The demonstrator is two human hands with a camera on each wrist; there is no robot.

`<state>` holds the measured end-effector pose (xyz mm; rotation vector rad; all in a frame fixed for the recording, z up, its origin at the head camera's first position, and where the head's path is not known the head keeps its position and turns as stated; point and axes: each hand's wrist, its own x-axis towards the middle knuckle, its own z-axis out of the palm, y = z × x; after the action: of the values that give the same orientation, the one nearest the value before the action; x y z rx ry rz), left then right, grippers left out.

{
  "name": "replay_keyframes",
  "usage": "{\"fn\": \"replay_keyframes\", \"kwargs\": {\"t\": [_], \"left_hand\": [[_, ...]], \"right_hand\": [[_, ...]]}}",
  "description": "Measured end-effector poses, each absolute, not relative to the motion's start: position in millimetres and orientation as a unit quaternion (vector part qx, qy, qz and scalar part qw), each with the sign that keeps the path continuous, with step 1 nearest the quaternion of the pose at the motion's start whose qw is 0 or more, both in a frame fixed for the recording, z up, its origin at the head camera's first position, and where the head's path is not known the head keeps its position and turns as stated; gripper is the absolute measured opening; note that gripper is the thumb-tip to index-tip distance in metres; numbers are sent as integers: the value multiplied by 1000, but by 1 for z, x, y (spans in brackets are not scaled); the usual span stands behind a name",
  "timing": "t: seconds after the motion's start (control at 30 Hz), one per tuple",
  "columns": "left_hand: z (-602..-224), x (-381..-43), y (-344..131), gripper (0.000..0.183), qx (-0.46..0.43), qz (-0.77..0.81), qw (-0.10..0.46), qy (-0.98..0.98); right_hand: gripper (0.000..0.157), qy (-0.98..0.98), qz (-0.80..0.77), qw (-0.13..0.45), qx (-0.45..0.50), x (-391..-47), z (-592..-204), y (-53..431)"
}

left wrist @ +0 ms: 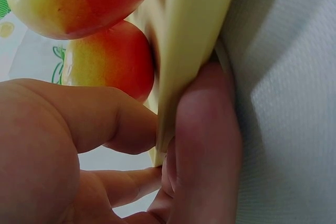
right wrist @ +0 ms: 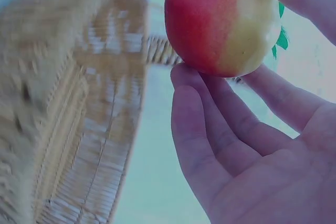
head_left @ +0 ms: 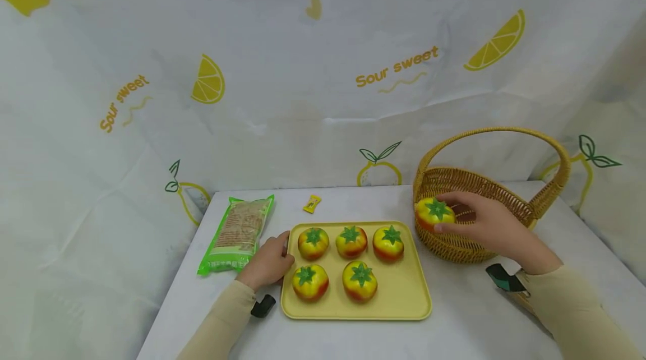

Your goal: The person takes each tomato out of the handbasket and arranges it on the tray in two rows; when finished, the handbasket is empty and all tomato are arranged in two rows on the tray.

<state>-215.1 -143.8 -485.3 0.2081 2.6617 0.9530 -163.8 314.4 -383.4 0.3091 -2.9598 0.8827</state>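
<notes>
Over the near left rim of the wicker basket [head_left: 456, 248], my right hand [head_left: 476, 220] holds a yellow-and-red tomato [head_left: 434, 213] with a green star-shaped top. In the right wrist view, thumb and fingers hold this tomato [right wrist: 223, 22] from opposite sides, with the basket [right wrist: 105, 108] beside it. My left hand [head_left: 271, 262] grips the left edge of the pale yellow tray [head_left: 398, 295]. The left wrist view has fingers on both faces of the tray's rim [left wrist: 197, 24]. On the tray sit several similar tomatoes [head_left: 360, 281], in two rows.
A green-edged clear packet [head_left: 239, 231] of brownish contents lies left of the tray. Behind the tray is a small yellow wrapped piece [head_left: 312, 203]. The basket's tall handle [head_left: 492, 130] arches above its opening. A lemon-printed cloth [head_left: 303, 96] hangs along the table's back edge.
</notes>
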Motion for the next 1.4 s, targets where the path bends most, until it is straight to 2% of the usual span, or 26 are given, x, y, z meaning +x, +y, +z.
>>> {"fn": "replay_keyframes", "kwargs": {"t": [0.2,0.53,0.83,1.13,1.4], "left_hand": [[-485,-215,-143,71,72,331,152,928],[-481,-214,-144,70,70,334,152,928],[-485,-216,-143,68,67,320,149,933],[-483,-214,-143,70,61,337,155,927],[-484,-216,-142,69,62,318,151,934]], "right_hand": [[67,-948,299,25,106,-142,-393,294],[72,-933,335,-21,131,-121,-418,267],[68,-918,362,-66,150,-115,-440,256],[69,-910,368,-63,179,-115,-453,254],[70,-907,374,-88,174,-115,-458,253]]}}
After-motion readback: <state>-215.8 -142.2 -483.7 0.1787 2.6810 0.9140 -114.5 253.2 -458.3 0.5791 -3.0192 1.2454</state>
